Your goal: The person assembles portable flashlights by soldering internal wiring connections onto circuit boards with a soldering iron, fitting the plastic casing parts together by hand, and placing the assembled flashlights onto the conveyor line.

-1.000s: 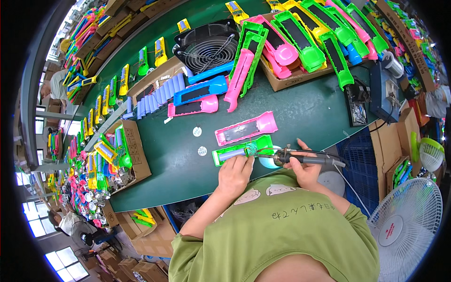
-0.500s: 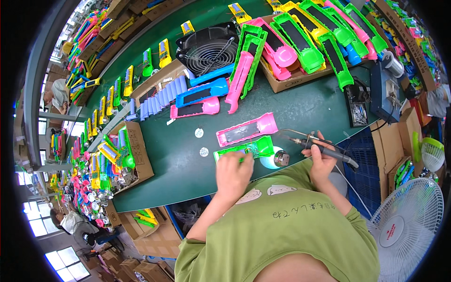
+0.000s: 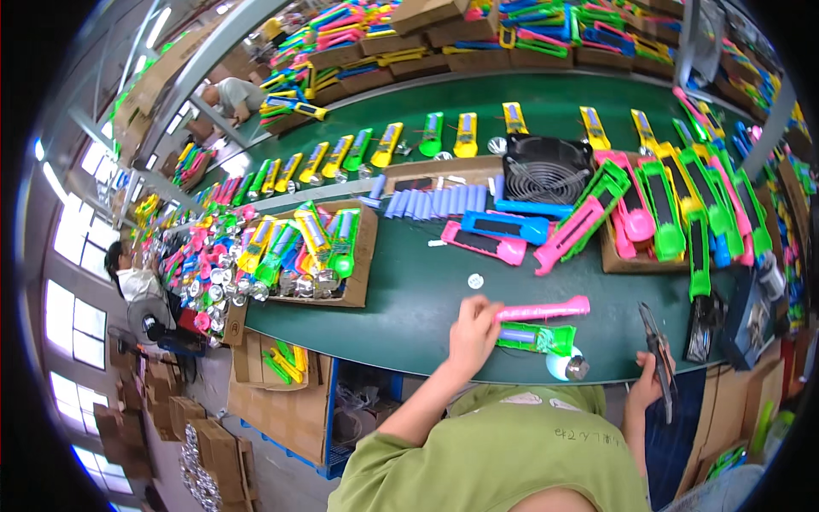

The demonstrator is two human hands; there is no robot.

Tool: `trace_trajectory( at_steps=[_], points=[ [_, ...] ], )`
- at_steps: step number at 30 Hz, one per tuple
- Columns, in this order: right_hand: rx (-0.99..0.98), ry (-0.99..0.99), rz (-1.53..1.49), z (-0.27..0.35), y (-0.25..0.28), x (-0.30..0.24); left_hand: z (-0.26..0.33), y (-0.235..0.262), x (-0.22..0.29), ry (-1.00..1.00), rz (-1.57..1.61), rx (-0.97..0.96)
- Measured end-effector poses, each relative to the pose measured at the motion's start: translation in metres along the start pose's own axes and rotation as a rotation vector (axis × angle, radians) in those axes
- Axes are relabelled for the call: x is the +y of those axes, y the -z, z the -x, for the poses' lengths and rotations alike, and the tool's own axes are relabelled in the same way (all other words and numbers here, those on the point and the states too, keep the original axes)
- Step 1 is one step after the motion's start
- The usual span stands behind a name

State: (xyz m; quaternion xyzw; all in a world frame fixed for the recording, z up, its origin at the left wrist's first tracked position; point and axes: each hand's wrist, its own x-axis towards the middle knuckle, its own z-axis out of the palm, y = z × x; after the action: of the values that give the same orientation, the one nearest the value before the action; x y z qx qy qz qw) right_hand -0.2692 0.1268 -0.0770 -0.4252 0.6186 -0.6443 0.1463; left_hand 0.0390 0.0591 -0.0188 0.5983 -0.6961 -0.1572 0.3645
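Observation:
My left hand (image 3: 473, 340) is closed on the left end of a pink plastic casing (image 3: 546, 309), which is tipped up on its side edge. Just below it on the table lies a green casing (image 3: 559, 340) with a blue-grey cylindrical cell (image 3: 517, 335) and thin green wires inside. A round white and silver lamp head (image 3: 566, 365) sits at that casing's lower right, by the table edge. My right hand (image 3: 650, 380) grips a soldering iron (image 3: 660, 358) at the right, tip pointing up and away from the casings.
Blue cells (image 3: 437, 203) stand in a row beside a black fan (image 3: 546, 171). A carton (image 3: 648, 260) of coloured casings is at the back right. Another carton (image 3: 357, 282) of assembled pieces stands left. A small blue machine (image 3: 755, 320) is at the right edge.
The view has swung left. My left hand has gone from the green casing to the pink one, which was lying flat and is now tilted. The soldering iron has moved away from the green casing.

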Motion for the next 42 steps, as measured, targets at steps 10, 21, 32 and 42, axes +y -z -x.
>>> trace_trajectory(
  at_steps=[10,21,32,42],
  points=[
    [0.011,0.063,0.0,-0.026,-0.019,0.002,-0.003,0.019,-0.02,-0.292,0.148,-0.273],
    [-0.053,0.203,0.38,-0.023,-0.009,0.006,-0.321,0.074,-0.058,-0.09,-0.244,0.042],
    [-0.039,0.112,0.436,-0.028,-0.022,-0.011,-0.469,-0.029,-0.198,0.205,-0.572,-0.123],
    [-0.06,0.194,0.495,-0.039,-0.024,-0.024,-0.415,-0.033,-0.151,-1.125,-0.935,-0.523]
  ],
)
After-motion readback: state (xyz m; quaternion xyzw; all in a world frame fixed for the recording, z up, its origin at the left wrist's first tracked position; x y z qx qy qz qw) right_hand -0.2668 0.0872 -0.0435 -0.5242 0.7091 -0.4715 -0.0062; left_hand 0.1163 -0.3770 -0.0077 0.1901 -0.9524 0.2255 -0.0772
